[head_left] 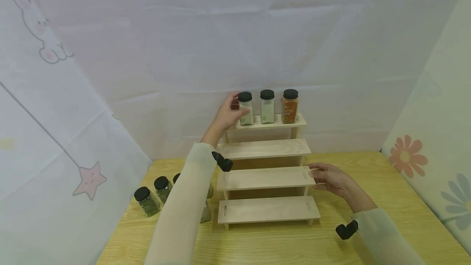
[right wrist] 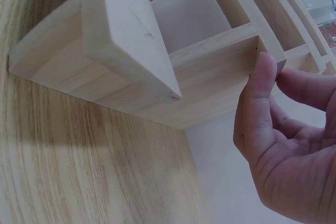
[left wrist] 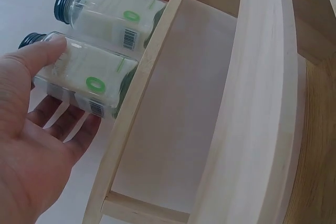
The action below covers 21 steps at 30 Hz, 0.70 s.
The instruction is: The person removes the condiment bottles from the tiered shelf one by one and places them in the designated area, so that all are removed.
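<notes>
Three abreast, apparently lining jars [head_left: 268, 111] along top tier [head_left: 301, 120] — gripping leftmost jar [left wrist: 89, 69] with left hand [head_left: 226, 116], pinching lower tier [head_left: 265, 178] with right hand [head_left: 335, 180] — likely needing gentle release next.

Booth-like setting: wood-grain table [head_left: 272, 246], cartoon-printed cloth walls [head_left: 184, 52].

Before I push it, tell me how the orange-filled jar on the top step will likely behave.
The orange-filled jar looks stiff, its clear walls holding straight, so it probably won't squash. Its squarish sides suggest sliding rather than rolling. Being taller than wide on a narrow top step, it could tip or drop off if pushed hard.
</notes>
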Motion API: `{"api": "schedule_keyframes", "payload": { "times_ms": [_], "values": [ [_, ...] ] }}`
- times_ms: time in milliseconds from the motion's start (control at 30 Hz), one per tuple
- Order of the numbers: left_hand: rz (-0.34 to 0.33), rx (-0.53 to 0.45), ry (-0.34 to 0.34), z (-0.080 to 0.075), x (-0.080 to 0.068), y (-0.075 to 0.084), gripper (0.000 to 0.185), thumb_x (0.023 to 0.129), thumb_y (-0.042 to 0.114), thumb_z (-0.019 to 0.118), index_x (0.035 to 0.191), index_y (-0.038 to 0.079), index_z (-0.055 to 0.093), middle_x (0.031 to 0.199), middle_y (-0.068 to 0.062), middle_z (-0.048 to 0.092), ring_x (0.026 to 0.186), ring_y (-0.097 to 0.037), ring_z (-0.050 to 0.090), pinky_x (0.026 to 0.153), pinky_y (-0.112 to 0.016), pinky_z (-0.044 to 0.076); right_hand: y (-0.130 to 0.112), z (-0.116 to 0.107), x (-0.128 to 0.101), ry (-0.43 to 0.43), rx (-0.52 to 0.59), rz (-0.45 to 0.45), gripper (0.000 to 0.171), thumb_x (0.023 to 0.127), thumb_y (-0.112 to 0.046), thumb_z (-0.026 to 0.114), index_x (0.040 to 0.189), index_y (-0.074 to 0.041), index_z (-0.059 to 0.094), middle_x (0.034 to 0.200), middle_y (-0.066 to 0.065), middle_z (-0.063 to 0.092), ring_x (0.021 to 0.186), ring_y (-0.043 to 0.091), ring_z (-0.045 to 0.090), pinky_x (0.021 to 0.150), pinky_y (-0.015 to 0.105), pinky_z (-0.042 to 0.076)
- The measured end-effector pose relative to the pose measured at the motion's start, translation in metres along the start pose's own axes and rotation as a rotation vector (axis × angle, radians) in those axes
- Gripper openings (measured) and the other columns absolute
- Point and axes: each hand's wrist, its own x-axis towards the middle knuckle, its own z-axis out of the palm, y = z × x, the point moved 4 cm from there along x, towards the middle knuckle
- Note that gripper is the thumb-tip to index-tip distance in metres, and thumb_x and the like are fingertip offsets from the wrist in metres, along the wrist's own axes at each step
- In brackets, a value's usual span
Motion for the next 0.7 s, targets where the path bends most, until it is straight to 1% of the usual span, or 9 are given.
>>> {"api": "schedule_keyframes", "payload": {
  "times_ms": [100,233,333,500,700],
  "values": [
    [0.004,0.03,0.016,0.0,-0.001,0.0,0.068,0.092,0.024,0.076,0.152,0.022,0.044,0.134,-0.015,0.055,0.119,-0.03,0.055,0.096,-0.047,0.05,0.0,0.001,0.0,-0.011,-0.006,-0.003,0.071,0.104,-0.015,0.058,0.156,0.01,0.016,0.106,0.0,0.066,0.092,0.013,0.066,0.079,0.03,0.059],
    [0.011,0.075,0.042,0.0,-0.002,0.001,0.066,0.092,0.024,0.077,0.151,0.022,0.046,0.132,-0.014,0.056,0.118,-0.03,0.056,0.098,-0.048,0.049,0.0,0.003,0.0,-0.017,-0.005,-0.001,0.071,0.104,-0.015,0.058,0.156,0.01,0.016,0.106,0.0,0.066,0.092,0.013,0.066,0.079,0.03,0.058],
    [0.012,0.093,0.053,0.0,-0.003,0.003,0.066,0.091,0.023,0.078,0.149,0.024,0.048,0.133,-0.013,0.056,0.119,-0.03,0.055,0.099,-0.048,0.049,-0.001,0.002,0.001,-0.007,0.003,0.002,0.07,0.104,-0.015,0.059,0.156,0.009,0.019,0.106,0.0,0.067,0.092,0.013,0.066,0.077,0.03,0.058],
    [0.012,0.094,0.044,-0.002,-0.008,0.011,0.066,0.09,0.024,0.079,0.149,0.026,0.048,0.135,-0.012,0.056,0.12,-0.028,0.055,0.098,-0.048,0.049,-0.001,0.001,0.002,-0.002,0.0,0.002,0.067,0.104,-0.015,0.058,0.155,0.009,0.021,0.106,0.001,0.067,0.093,0.014,0.067,0.076,0.029,0.058],
    [0.005,0.09,0.016,-0.009,-0.021,0.025,0.067,0.09,0.027,0.08,0.149,0.029,0.047,0.135,-0.01,0.056,0.119,-0.026,0.056,0.095,-0.047,0.05,-0.001,0.0,0.005,-0.019,-0.003,-0.001,0.068,0.104,-0.014,0.057,0.155,0.01,0.019,0.107,0.0,0.067,0.093,0.014,0.067,0.077,0.029,0.058]
  ]
}}
